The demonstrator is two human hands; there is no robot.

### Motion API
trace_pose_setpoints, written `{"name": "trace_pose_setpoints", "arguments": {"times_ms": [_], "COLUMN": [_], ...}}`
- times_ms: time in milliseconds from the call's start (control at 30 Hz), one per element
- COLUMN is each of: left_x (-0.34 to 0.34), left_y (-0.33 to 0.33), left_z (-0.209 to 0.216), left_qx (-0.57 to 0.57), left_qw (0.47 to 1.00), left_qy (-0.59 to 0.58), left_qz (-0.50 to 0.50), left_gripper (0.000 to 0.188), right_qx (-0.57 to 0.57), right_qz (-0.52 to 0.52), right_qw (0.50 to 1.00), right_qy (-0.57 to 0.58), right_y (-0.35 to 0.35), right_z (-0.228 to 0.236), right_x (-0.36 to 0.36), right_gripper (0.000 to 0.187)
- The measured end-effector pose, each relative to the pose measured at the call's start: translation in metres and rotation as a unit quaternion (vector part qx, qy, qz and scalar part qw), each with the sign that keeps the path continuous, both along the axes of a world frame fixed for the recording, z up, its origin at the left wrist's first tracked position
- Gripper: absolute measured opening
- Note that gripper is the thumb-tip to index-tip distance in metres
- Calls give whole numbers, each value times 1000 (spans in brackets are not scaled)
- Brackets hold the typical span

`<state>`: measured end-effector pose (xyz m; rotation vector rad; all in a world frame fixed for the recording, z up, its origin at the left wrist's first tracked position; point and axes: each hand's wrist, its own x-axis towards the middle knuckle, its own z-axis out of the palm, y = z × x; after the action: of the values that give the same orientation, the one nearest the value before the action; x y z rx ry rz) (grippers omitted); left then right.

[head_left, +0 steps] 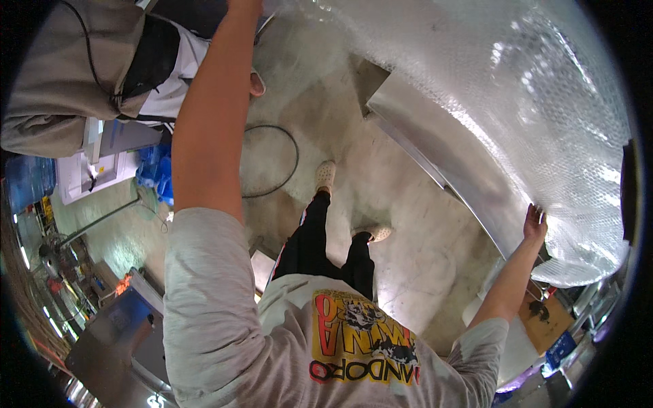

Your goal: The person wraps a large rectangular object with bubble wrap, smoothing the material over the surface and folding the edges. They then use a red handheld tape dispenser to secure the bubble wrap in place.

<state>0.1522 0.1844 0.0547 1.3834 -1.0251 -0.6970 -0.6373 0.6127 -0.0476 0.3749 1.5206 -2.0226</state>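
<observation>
A large sheet of clear bubble wrap (544, 102) spreads over the upper right and drapes down to the right side. At its lower edge, my right hand (535, 226) grips the wrap with curled fingers, the arm stretched out to the right. My left arm reaches far up past the top edge, so the left hand is cut off and what it touches is hidden. Beneath the wrap lies a broad, flat silvery panel (435, 139) with a straight metal edge, partly covered by the sheet.
Another person in a brown garment (61, 75) is close at the upper left. A black cable loop (297, 153) lies on the concrete floor (408, 272) ahead of my feet. Blue bags (155, 170) and a dark tabletop (112, 340) are at left; a cardboard box (544, 319) stands lower right.
</observation>
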Motion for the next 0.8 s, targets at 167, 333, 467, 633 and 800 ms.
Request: {"name": "trace_pose_setpoints", "arguments": {"times_ms": [167,333,467,633,800], "left_x": [-1,-6,-6,6,44], "left_y": [-12,-21,-28,-49,-82], "left_z": [-41,-58,-59,-70,-106], "left_qx": [82,33,-16,-11,65], "left_qw": [996,987,981,968,981], "left_qy": [36,134,181,236,82], "left_qz": [-29,-78,-69,-81,-161], "left_gripper": [15,51,58,35,37], "right_qx": [-12,24,-12,19,-12], "right_qz": [78,53,60,50,89], "right_qw": [997,998,998,998,994], "right_qy": [7,27,11,39,55], "right_y": [4,6,7,8,4], "right_z": [5,3,-4,-8,-8], "right_x": [7,10,15,21,38], "right_gripper": [38,37,35,30,17]}}
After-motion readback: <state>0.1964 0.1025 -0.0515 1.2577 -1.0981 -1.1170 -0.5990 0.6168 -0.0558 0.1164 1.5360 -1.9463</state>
